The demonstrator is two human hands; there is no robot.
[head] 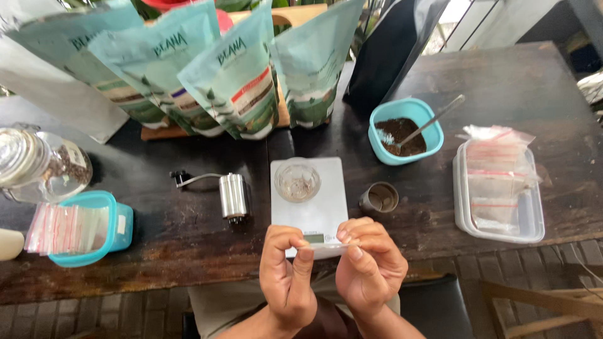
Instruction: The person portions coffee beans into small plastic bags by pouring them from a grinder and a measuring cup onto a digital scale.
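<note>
Dark wood table (188, 242) holds a scale (309, 207) at its near edge, where both hands, left hand (287, 276) and right hand (369, 263), pinch a small clear bag (326, 247) that could slip and drop.

Soft daylight fills the scene, bright and even, seemingly coming from the top right, where the background beyond the railing is washed out to white. The dark tabletop (188, 251) carries a dull sheen and only faint, short shadows beside the things on it. Glare flashes on the glass jar (38, 163) and the metal grinder (233, 196). The wide lens bends the edges noticeably, and the hands (333, 270) near the bottom look slightly soft.
</note>
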